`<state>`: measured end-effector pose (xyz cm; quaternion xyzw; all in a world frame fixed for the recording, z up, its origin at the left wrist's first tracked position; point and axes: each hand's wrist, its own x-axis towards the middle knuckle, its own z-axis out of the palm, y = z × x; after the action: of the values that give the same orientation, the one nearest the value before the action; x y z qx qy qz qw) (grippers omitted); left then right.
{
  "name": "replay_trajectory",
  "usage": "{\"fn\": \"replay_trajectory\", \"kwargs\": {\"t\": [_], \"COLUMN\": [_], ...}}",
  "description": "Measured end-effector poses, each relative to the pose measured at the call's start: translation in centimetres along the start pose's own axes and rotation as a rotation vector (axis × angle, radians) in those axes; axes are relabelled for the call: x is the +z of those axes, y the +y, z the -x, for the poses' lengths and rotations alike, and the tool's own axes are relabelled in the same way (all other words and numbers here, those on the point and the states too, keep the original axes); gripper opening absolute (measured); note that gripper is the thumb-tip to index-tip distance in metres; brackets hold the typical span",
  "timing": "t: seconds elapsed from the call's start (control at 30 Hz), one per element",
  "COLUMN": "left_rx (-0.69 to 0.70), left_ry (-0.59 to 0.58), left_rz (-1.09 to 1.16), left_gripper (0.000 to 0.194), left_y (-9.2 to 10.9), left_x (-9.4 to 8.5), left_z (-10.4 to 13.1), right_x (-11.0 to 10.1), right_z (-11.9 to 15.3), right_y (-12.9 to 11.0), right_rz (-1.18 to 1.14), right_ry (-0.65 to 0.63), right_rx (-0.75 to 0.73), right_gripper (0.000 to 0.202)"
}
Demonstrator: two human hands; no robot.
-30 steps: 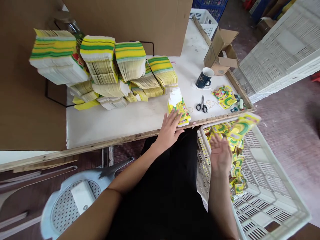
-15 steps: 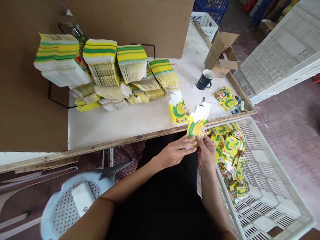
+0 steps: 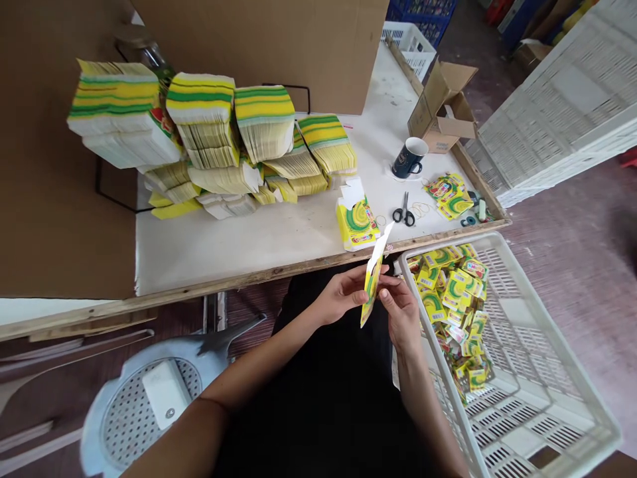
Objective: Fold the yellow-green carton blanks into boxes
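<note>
A flat yellow-and-green printed carton (image 3: 372, 287) with white flaps at its top stands nearly edge-on between my hands, over my lap at the table's front edge. My left hand (image 3: 343, 292) pinches it from the left, thumb on the near face and fingers behind. My right hand (image 3: 401, 311) holds its right side with curled fingers and thumb; part of that contact is hidden. Just beyond, on the table, lies another carton (image 3: 357, 222) with its white flap raised.
Bundled flat cartons (image 3: 199, 126) are stacked at the table's left. Scissors (image 3: 404, 211), a dark mug (image 3: 409, 159), loose cartons (image 3: 450, 196) and an open cardboard box (image 3: 442, 119) sit to the right. A white crate (image 3: 527, 292) with many small yellow boxes stands beside my right arm.
The carton has turned from showing its printed face to nearly edge-on and moved slightly left and down. My left thumb now shows on its near face. The scissors are now fully visible.
</note>
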<state>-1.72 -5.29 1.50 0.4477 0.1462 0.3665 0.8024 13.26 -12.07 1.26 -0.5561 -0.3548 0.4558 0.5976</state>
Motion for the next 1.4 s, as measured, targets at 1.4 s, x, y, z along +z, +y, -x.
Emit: {"fn": "replay_trajectory", "kwargs": {"t": [1.4], "left_rx": [-0.014], "left_ry": [0.125], "left_rz": [-0.522], "left_gripper": [0.047], "left_y": [0.4], "left_x": [0.0], "left_z": [0.3], "right_x": [-2.5], "right_z": [-0.8], "right_y": [-2.3], "right_rz": [0.371], "right_ry": [0.037], "right_rx": [-0.289], "right_gripper": [0.039]}}
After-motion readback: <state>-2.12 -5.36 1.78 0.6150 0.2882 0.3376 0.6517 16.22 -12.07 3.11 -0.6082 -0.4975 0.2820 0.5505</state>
